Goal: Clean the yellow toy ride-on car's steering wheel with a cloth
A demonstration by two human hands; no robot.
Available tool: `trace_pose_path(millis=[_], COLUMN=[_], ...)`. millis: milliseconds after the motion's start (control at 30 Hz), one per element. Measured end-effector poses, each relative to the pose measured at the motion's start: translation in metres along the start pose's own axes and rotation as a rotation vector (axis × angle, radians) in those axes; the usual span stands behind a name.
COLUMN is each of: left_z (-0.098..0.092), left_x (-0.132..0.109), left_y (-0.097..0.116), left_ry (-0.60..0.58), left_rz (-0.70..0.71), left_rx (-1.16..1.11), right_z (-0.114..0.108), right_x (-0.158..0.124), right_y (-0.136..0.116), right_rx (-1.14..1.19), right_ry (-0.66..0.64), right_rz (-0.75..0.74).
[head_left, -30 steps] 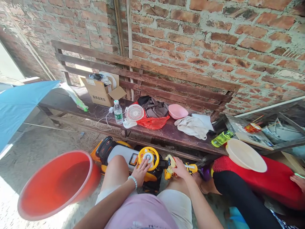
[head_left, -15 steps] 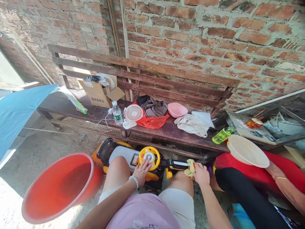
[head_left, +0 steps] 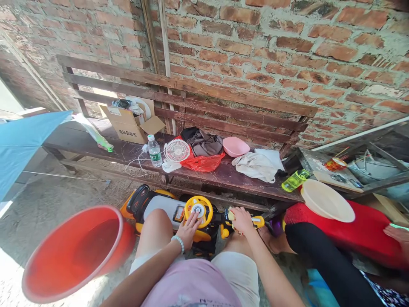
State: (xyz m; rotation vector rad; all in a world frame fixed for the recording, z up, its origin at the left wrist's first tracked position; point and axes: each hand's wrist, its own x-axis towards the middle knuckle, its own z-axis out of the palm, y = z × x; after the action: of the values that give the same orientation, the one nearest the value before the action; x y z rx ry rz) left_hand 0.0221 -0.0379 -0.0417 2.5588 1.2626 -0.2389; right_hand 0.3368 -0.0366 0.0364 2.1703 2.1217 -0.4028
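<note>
A yellow, white and black ride-on toy car (head_left: 162, 204) lies on the ground between my knees, under a wooden bench. My left hand (head_left: 189, 229) rests on its yellow steering wheel (head_left: 198, 209), fingers spread over the rim. My right hand (head_left: 242, 220) is closed on a pale yellow cloth (head_left: 231, 213) and presses it against the car's black and yellow front bar (head_left: 257, 221).
A big red basin (head_left: 76, 249) stands at my left knee. The wooden bench (head_left: 223, 177) holds a cardboard box (head_left: 129, 123), water bottle (head_left: 154, 151), small white fan (head_left: 176, 152), red bag, pink bowl (head_left: 235, 146) and white cloth. Another person's black-clad leg (head_left: 322, 260) and a cream plate (head_left: 327, 200) are at right.
My right hand slid the cloth out to the right along the front bar, then came back left toward the steering wheel. My left hand stayed on the wheel.
</note>
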Motion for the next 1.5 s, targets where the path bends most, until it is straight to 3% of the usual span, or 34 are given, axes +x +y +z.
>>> trace_pose_path(millis=[133,367,467,633,833,933,1000,1100,1267,1333,1500], left_z=[0.001,0.003,0.003,0.005,0.002,-0.002,-0.005,-0.01,-0.013,-0.011,-0.01], left_x=[0.001,0.0,0.001,0.002,0.0,-0.001,-0.001,-0.002,-0.004,-0.003,-0.002], left_y=[-0.001,-0.002,-0.001,0.001,0.002,0.004,0.005,0.005,0.004,0.005,0.007], left_ry=[-0.008,-0.01,-0.018,-0.003,-0.002,-0.005,-0.008,-0.025,-0.025,-0.012,-0.013], left_rz=[0.001,0.012,0.008,-0.02,-0.025,-0.027,-0.03,-0.023,-0.01,-0.013,-0.04], left_rx=[0.0,-0.028,-0.039,-0.024,-0.007,-0.018,-0.021,-0.012,-0.02,-0.024,-0.019], right_z=[-0.002,0.005,0.006,0.01,0.037,0.049,0.053,0.054,0.046,0.042,0.042], right_x=[0.013,0.011,0.006,-0.003,-0.032,-0.045,-0.051,-0.054,-0.046,-0.042,-0.036], right_y=[0.007,0.091,0.106,0.07,0.019,-0.002,-0.011,-0.006,0.039,0.049,0.024], right_rx=[-0.003,0.044,0.007,-0.146,-0.139,-0.094,-0.068,-0.062,-0.036,-0.014,-0.054], right_ry=[-0.072,-0.171,-0.17,-0.088,0.122,0.142,0.112,0.097,0.025,-0.024,-0.071], right_rz=[0.06,0.213,0.281,0.366,0.495,0.455,0.35,0.236,0.524,0.529,0.339])
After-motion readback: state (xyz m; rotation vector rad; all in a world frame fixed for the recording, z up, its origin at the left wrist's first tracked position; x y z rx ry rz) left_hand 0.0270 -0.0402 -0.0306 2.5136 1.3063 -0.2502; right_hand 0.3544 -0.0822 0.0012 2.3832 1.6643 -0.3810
